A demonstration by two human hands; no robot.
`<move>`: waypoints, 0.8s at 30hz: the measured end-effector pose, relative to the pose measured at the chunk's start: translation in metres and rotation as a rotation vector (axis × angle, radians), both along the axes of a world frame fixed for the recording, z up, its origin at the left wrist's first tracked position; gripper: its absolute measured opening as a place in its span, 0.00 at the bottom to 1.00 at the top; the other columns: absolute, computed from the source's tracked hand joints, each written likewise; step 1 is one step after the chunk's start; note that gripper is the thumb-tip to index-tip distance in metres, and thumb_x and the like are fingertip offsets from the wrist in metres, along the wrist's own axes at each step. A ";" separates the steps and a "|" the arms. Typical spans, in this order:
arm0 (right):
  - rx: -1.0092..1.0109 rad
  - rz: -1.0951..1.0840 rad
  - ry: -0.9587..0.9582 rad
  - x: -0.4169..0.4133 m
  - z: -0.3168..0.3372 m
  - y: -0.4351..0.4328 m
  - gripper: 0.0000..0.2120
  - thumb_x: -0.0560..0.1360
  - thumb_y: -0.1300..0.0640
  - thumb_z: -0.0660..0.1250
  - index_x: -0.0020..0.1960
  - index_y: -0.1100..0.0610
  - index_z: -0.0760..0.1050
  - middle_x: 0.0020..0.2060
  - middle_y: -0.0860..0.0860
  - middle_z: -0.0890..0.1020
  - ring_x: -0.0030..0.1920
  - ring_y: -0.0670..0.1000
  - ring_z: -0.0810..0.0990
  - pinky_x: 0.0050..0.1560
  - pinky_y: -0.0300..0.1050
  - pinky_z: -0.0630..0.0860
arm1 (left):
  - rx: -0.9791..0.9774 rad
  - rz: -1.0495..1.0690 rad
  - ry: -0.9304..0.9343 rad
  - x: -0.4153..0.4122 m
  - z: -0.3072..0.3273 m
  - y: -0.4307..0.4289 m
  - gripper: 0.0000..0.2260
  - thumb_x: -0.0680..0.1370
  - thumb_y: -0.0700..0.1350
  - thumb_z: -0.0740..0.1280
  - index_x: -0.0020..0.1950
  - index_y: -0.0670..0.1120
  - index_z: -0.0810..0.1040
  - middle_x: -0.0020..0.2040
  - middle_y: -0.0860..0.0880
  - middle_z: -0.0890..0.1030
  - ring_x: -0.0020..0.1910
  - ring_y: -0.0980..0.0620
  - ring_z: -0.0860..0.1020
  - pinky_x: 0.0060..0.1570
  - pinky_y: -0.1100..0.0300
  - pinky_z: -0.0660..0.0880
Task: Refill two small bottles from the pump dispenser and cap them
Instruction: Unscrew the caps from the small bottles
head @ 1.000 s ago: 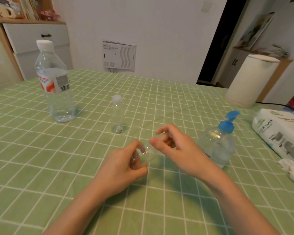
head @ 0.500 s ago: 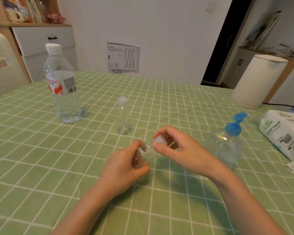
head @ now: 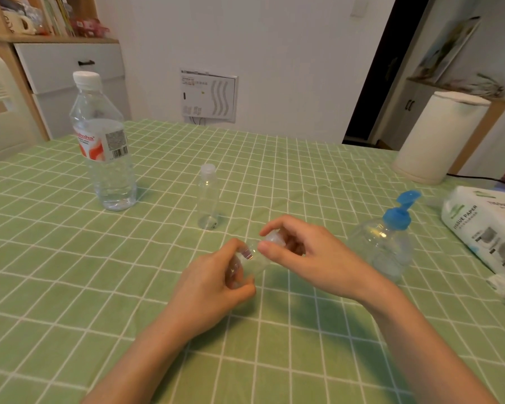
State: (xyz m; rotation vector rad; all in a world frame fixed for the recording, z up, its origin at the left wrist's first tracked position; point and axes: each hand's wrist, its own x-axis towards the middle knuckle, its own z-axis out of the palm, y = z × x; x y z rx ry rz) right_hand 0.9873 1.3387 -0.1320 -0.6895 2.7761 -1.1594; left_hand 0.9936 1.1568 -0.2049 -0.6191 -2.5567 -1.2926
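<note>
1. The left hand [head: 213,290] is wrapped round the body of a small bottle [head: 250,259], held just above the desk [head: 70,287] in front of the person.
2. The right hand [head: 312,258] pinches the bottle's cap [head: 271,238] between thumb and forefinger. A second ago those fingers sat looser about the neck, so the twist is likely starting, probably to unscrew it, since the bottle looks empty.
3. Its long axis slants from lower left to upper right, neck towards the right hand.
4. The second small bottle [head: 207,199] stands upright and capped further back; the pump dispenser [head: 388,243] stands at the right, untouched.
</note>
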 end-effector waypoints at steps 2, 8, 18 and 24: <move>0.004 -0.002 0.034 0.001 0.003 -0.001 0.12 0.75 0.44 0.63 0.51 0.51 0.77 0.39 0.53 0.79 0.36 0.49 0.75 0.41 0.45 0.74 | 0.023 -0.014 -0.016 -0.001 -0.001 0.001 0.13 0.69 0.45 0.70 0.48 0.56 0.70 0.31 0.59 0.75 0.27 0.58 0.72 0.31 0.59 0.71; -0.396 -0.137 0.009 -0.005 0.007 0.008 0.05 0.75 0.57 0.67 0.50 0.55 0.76 0.39 0.55 0.81 0.38 0.48 0.79 0.40 0.39 0.76 | 0.282 -0.042 -0.153 -0.003 0.001 0.002 0.13 0.70 0.55 0.71 0.50 0.60 0.71 0.37 0.52 0.78 0.34 0.57 0.77 0.36 0.62 0.75; -0.324 -0.487 -0.140 -0.051 -0.031 0.014 0.10 0.70 0.57 0.74 0.42 0.54 0.73 0.42 0.60 0.84 0.39 0.52 0.79 0.43 0.43 0.74 | 0.463 -0.053 -0.293 -0.054 0.020 0.036 0.19 0.78 0.44 0.63 0.66 0.45 0.59 0.65 0.44 0.71 0.63 0.51 0.71 0.62 0.60 0.69; -0.148 -0.552 -0.065 -0.070 -0.054 0.010 0.11 0.71 0.61 0.71 0.48 0.51 0.72 0.45 0.49 0.82 0.41 0.47 0.79 0.34 0.33 0.68 | 0.406 -0.058 -0.337 -0.079 0.013 0.048 0.21 0.77 0.44 0.64 0.64 0.53 0.57 0.71 0.44 0.67 0.67 0.52 0.67 0.63 0.59 0.65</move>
